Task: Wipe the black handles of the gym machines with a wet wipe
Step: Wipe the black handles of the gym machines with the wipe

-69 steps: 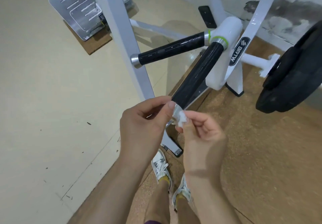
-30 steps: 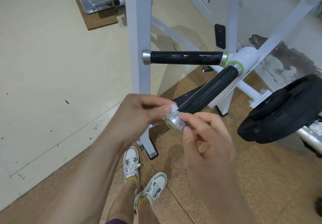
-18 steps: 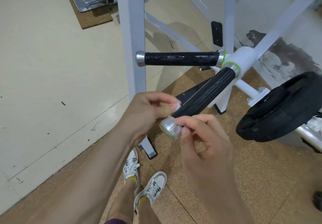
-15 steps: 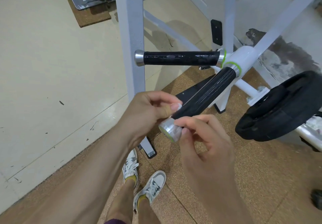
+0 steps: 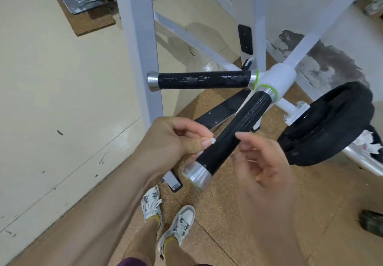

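Subject of inspection: near black handle (image 5: 235,132), fixed to the white hub (image 5: 278,81) of the gym machine. Its long axis runs from the silver end cap (image 5: 196,176), close to the person, up and away rightward to the hub. The left hand (image 5: 176,141) lies on the handle's left flank, towards the cap end. Its fingers are curled, thumb pressed to forefinger, pinching a small white scrap judged to be the wet wipe (image 5: 212,140), which sits at or just beside the grip surface; actual contact cannot be confirmed. The right hand (image 5: 264,162), blurred, is on the opposite flank and apart from the handle, fingers loosely bent and nothing visible in it. The left hand is therefore nearer and placed for a stroke along the axis. The second black handle (image 5: 203,80) runs level from the same hub leftward across the white upright (image 5: 138,48), well apart from both hands, showing glossy patches. No container or wipe packet is in view.
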Available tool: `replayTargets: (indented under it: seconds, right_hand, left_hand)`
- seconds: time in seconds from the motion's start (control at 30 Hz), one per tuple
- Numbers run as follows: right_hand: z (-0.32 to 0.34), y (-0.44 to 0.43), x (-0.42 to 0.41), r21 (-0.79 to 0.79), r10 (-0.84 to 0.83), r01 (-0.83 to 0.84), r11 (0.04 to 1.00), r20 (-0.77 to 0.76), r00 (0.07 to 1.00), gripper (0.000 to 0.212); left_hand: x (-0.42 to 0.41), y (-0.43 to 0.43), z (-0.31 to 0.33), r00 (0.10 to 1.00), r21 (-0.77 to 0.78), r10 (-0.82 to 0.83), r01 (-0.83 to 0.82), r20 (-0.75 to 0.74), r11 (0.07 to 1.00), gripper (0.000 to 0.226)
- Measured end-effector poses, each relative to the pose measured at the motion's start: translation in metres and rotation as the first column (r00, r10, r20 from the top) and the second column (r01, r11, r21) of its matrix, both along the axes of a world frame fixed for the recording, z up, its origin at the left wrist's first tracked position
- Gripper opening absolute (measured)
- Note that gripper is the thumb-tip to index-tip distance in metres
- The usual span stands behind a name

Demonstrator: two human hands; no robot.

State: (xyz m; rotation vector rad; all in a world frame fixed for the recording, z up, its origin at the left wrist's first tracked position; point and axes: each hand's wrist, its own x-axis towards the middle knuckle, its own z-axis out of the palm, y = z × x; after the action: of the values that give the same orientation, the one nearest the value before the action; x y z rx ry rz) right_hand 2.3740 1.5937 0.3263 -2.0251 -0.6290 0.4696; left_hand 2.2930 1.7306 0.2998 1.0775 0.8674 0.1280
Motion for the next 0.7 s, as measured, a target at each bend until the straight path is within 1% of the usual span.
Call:
replayTargets:
  seconds: [0.07, 0.13, 0.17, 0.23, 0.3, 0.47, 0.53, 0.6, 0.7]
  right_hand:
    - [-0.001, 0.003, 0.004, -0.007, -0.019, 0.019, 1.0, -0.022, 1.0, 0.04]
    - [-0.002, 0.005, 0.007, -0.028, -0.02, 0.02, 0.999, -0.013, 1.0, 0.038]
    - [-0.002, 0.005, 0.008, -0.035, -0.014, 0.014, 0.999, 0.003, 1.0, 0.036]
    - [-0.002, 0.006, 0.012, -0.051, 0.014, -0.011, 0.999, 0.054, 0.998, 0.034]
    - [-0.002, 0.006, 0.017, -0.046, 0.035, -0.032, 0.998, 0.065, 0.997, 0.033]
    - [-0.002, 0.009, 0.029, -0.042, 0.084, -0.081, 0.996, 0.078, 0.993, 0.028]
    - [0.0, 0.012, 0.036, -0.026, 0.1, -0.098, 0.995, 0.087, 0.991, 0.029]
    - [0.004, 0.014, 0.045, -0.017, 0.126, -0.125, 0.992, 0.107, 0.986, 0.033]
    - [0.004, 0.013, 0.062, -0.018, 0.138, -0.137, 0.99, 0.045, 0.989, 0.04]
  left_hand:
    - [0.02, 0.0, 0.0, 0.999, 0.027, 0.03, -0.03, -0.021, 0.999, 0.014]
    - [0.029, 0.001, 0.001, 0.999, 0.052, 0.029, -0.027, -0.034, 0.998, 0.012]
    - [0.026, 0.003, 0.001, 0.999, 0.044, 0.008, -0.006, -0.042, 0.999, 0.01]
    - [0.014, 0.006, 0.003, 0.998, -0.02, -0.036, 0.035, -0.045, 0.999, 0.01]
    - [0.01, 0.007, 0.007, 0.997, -0.046, -0.047, 0.044, -0.061, 0.998, 0.012]
    - [0.042, 0.003, 0.008, 0.992, 0.08, 0.04, -0.03, -0.117, 0.996, 0.01]
    - [0.04, 0.003, 0.008, 0.991, 0.122, 0.006, 0.01, -0.134, 0.993, 0.014]
    - [0.028, 0.003, 0.011, 0.988, 0.127, -0.036, 0.056, -0.153, 0.99, 0.018]
    - [0.026, 0.009, 0.012, 0.978, 0.1, -0.096, 0.115, -0.184, 0.988, 0.018]
